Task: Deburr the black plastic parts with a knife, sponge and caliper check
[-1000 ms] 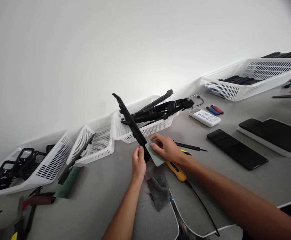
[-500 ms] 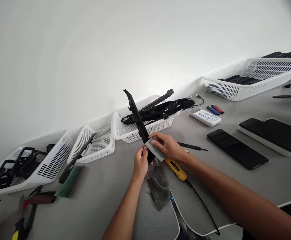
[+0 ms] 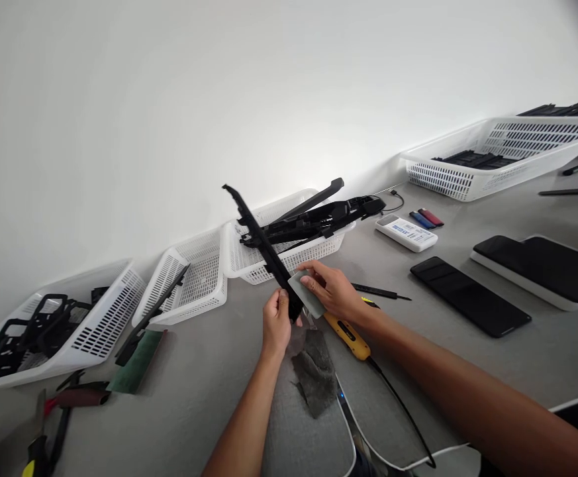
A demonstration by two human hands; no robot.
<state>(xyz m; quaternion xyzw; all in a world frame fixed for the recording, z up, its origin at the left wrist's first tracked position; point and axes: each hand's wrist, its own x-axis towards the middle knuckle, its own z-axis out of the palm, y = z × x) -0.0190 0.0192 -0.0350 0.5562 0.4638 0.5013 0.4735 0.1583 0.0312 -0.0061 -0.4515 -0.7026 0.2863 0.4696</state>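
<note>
My left hand is closed around the lower end of a long black plastic trim strip, which slants up and away to the left. Between the thumb and fingers of my right hand is a grey-green sheet of sandpaper, close against the strip's lower right edge. Whether the two touch is hard to tell. A yellow corded hand tool lies under my right wrist. Below my hands rests a crumpled dark grey cloth.
Behind my hands stands a white basket of black parts. Two more baskets, an inner one and an outer one, stand left. Rightward lie a black phone and a white device. Other people's hands show at both edges.
The trim strip has tilted further left, its top end swinging left and slightly down. My left hand has shifted slightly left, and more of the sandpaper's edge stands beside the strip.
</note>
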